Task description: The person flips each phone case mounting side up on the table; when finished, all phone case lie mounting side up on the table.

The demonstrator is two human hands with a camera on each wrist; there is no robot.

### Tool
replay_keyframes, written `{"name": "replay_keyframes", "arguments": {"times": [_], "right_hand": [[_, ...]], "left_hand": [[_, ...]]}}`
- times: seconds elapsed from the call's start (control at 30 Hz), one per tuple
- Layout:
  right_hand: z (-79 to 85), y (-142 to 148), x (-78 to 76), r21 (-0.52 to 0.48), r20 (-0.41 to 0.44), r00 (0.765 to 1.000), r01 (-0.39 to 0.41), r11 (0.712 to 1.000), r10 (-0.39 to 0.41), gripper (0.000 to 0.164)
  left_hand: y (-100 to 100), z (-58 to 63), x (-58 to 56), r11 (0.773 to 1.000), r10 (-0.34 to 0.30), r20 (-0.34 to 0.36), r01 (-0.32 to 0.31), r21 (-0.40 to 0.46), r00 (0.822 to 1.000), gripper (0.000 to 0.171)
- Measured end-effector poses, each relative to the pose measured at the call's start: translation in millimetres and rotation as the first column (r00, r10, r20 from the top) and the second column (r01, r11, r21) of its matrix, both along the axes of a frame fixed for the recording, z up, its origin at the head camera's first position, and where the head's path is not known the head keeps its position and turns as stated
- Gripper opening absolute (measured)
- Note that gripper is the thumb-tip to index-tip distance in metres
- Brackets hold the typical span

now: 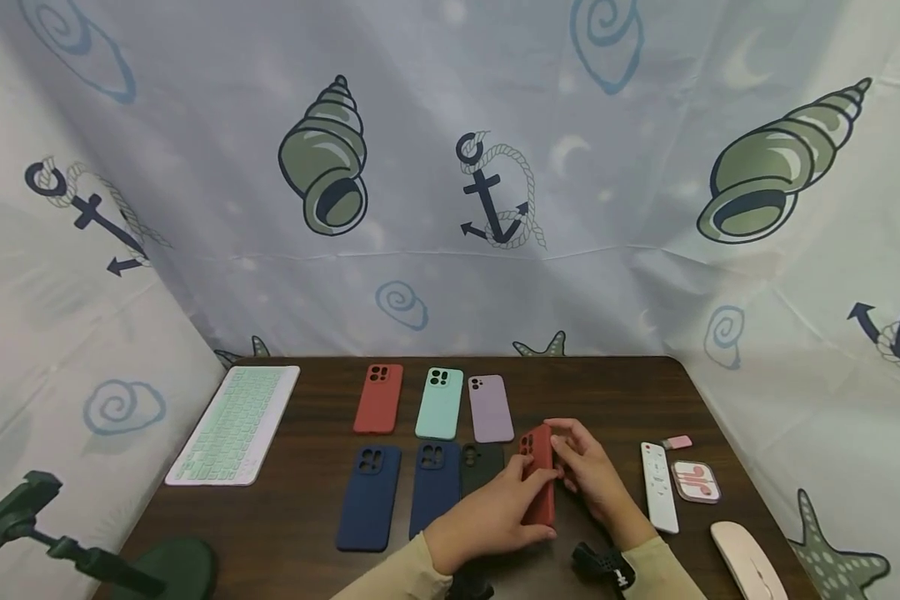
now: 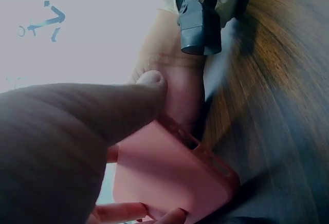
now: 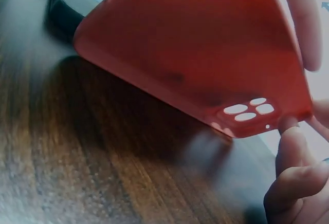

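Both hands hold a red phone case (image 1: 542,458), tilted up off the dark table at the right end of the front row of cases. My left hand (image 1: 491,514) grips its lower part, with the thumb near the bottom edge and fingertips on the back in the left wrist view. At the top right corner, my right hand (image 1: 588,471) pinches the edge between thumb and fingers. The right wrist view shows the hollow inside of the red case (image 3: 195,44), light coming through its camera holes. Left of it lies a dark green case (image 1: 482,463), partly hidden by my left hand.
Behind lie another red case (image 1: 378,400), a mint case (image 1: 439,404) and a lilac case (image 1: 491,408). Two blue cases (image 1: 370,500) lie in front. A keyboard (image 1: 232,425) and green lamp (image 1: 161,571) stand left; a remote (image 1: 659,487), earphone box (image 1: 695,482) and mouse (image 1: 748,560) lie right.
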State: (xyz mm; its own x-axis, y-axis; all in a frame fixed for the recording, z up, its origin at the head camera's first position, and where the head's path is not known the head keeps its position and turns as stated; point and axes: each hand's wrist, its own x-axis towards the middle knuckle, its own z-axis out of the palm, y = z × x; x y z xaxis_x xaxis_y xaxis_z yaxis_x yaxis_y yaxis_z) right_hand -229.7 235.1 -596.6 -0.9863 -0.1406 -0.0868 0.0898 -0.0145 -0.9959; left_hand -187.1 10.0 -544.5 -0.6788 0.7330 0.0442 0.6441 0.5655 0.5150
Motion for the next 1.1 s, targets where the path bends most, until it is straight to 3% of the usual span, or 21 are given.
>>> {"name": "replay_keyframes", "arguments": {"times": [0.27, 0.47, 0.6, 0.8, 1.0, 1.1], "right_hand": [[-2.0, -6, 3.5, 0.146, 0.063, 0.998, 0.003, 0.989, -0.012, 0.047], [-0.7, -10, 4.4, 0.239, 0.021, 0.999, 0.018, 0.971, -0.023, 0.036], [-1.2, -11, 1.2, 0.307, 0.007, 0.999, 0.035, 0.951, -0.039, 0.035], [-1.8, -14, -1.0, 0.392, -0.039, 0.995, 0.096, 0.915, -0.088, 0.031], [-2.2, -15, -2.8, 0.528, -0.113, 0.989, 0.143, 0.837, -0.097, 0.03], [-0.8, -14, -2.2, 0.526, -0.095, 0.99, 0.139, 0.839, -0.105, 0.032]], "left_hand": [[0, -4.0, 0.4, 0.999, 0.027, 0.102, -0.029, 0.02, 0.994, 0.068], [-1, -2.4, -2.6, 0.993, 0.022, 0.204, -0.044, 0.106, 0.979, 0.066], [-3, 1.9, -5.3, 0.991, 0.048, 0.246, -0.077, 0.11, 0.968, 0.078], [-7, 7.6, -7.7, 0.994, 0.096, 0.16, -0.104, 0.045, 0.982, 0.091], [-9, 12.5, -10.7, 0.994, 0.112, 0.061, -0.113, 0.008, 0.992, 0.089], [-10, 12.5, -12.4, 0.993, 0.12, 0.015, -0.12, -0.007, 0.993, 0.089]]}}
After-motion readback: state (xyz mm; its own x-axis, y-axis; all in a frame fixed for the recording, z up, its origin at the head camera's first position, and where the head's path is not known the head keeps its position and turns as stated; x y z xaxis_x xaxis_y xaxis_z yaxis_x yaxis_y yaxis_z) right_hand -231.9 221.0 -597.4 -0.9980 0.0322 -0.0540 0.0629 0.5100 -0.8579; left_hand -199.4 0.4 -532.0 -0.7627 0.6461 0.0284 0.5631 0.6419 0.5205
